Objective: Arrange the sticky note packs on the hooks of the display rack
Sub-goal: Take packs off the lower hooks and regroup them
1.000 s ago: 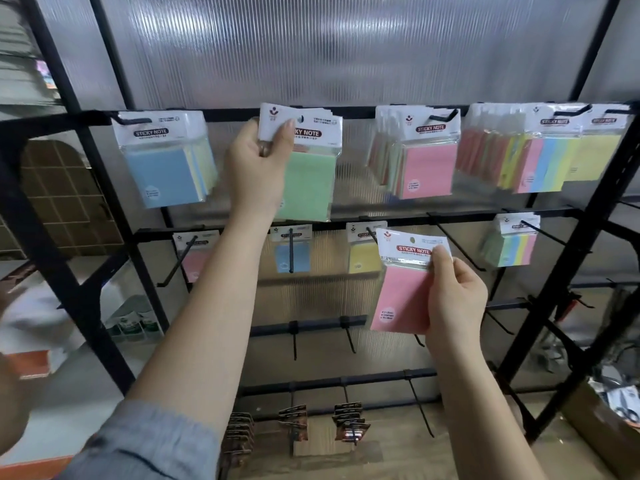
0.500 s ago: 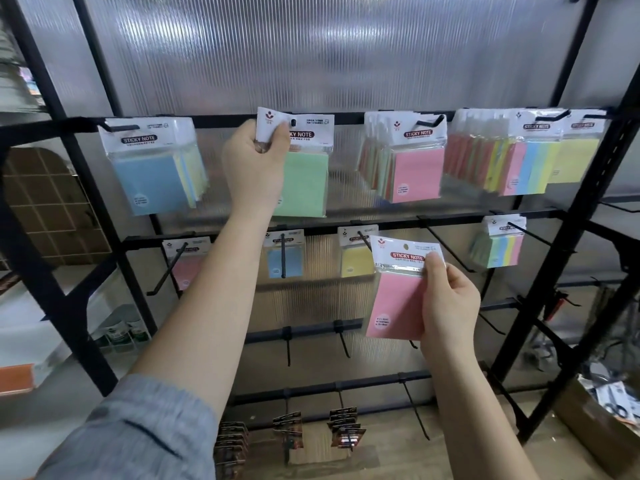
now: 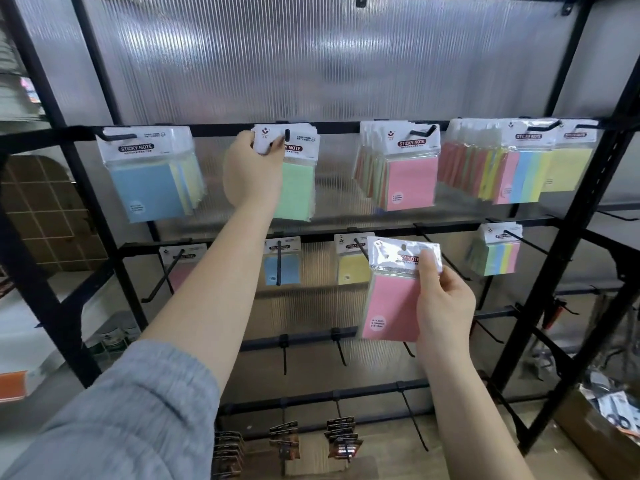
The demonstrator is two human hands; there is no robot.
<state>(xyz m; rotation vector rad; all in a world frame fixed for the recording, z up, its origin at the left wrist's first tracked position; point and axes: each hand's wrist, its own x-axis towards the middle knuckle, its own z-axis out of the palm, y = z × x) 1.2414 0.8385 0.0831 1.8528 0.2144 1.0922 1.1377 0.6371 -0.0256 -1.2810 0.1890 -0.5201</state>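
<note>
— Two rows of hooks carry packs. What hangs at the far left?

— On the top rail of the rack [image 3: 346,128], a blue-fronted bundle [image 3: 152,174], with a small pink pack [image 3: 180,268] on the rail below it.

— And the left hand [image 3: 251,171]?

— Raised to the second top hook [image 3: 287,136]. Its thumb and fingers pinch the white header of the green pack [image 3: 298,188], which hangs there with the hook tip showing through the header.

— Further along?

— Small blue [image 3: 282,268] and yellow [image 3: 351,263] packs on the lower rail, then a pink-fronted bundle [image 3: 405,171] up top.

— The right hand [image 3: 445,303]?

— It grips a pink pack [image 3: 394,299] by its right edge, thumb on the shiny header, held in front of the lower rail, on no hook.

— Far right?

— Multicolour bundles [image 3: 519,168] above, a pastel pack [image 3: 498,252] below.
</note>
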